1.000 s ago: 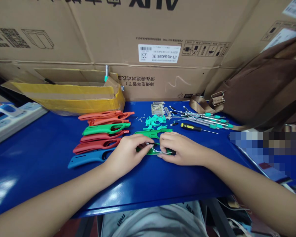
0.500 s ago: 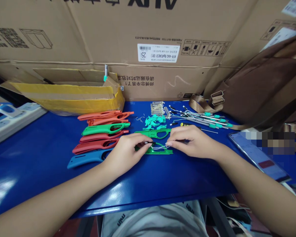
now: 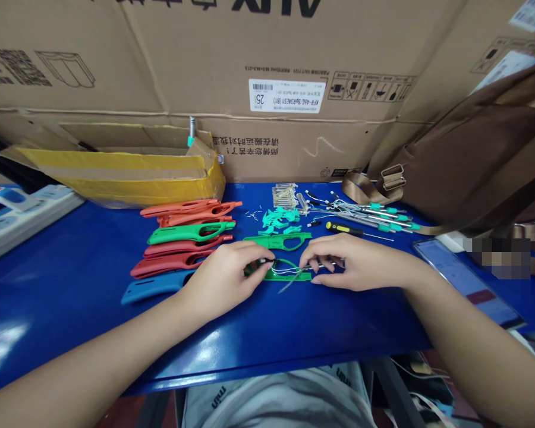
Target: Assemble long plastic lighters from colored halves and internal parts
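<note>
My left hand (image 3: pixel 229 270) pinches a small black-and-white wired piece, partly hidden by the fingers, above a green lighter-handle half (image 3: pixel 294 277). Thin white wires (image 3: pixel 285 270) run from that piece toward the right. My right hand (image 3: pixel 348 261) has its fingers curled around a slim metal tool that looks like tweezers (image 3: pixel 290 280). The tool's blurred tip points down and left over the wires. Just behind both hands lies a second green handle half (image 3: pixel 274 242).
Red, green and blue lighter handles (image 3: pixel 160 266) lie left. Behind are teal parts (image 3: pixel 279 220), clear parts (image 3: pixel 285 196) and wired metal rods (image 3: pixel 374 217). A yellow-black screwdriver (image 3: pixel 344 229) and phone (image 3: pixel 468 285) sit right. A taped carton (image 3: pixel 160 184) and power strip (image 3: pixel 27 217) stand left.
My right hand has moved off the wires and its fingers have shifted. The metal tool's tip now shows pointing left. My left hand stays nearly still with the wired piece.
</note>
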Demonstrator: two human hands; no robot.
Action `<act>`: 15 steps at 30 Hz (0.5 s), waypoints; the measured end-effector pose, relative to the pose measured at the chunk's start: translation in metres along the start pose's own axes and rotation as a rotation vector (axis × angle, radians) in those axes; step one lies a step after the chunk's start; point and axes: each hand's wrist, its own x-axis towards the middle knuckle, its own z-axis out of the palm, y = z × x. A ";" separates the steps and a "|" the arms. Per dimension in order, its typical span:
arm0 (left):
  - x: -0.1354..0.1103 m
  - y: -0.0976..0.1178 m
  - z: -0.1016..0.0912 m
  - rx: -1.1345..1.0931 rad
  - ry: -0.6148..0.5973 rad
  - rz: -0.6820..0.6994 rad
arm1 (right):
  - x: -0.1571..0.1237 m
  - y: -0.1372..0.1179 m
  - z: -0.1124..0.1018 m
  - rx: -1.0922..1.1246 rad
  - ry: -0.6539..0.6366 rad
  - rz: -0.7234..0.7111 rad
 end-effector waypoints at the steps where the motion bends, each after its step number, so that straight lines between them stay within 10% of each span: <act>1: 0.000 0.000 -0.001 0.001 -0.008 -0.003 | -0.001 0.001 -0.001 -0.024 0.008 0.023; 15: 0.002 0.000 -0.004 -0.081 -0.062 -0.046 | -0.003 0.015 -0.003 -0.196 0.026 0.083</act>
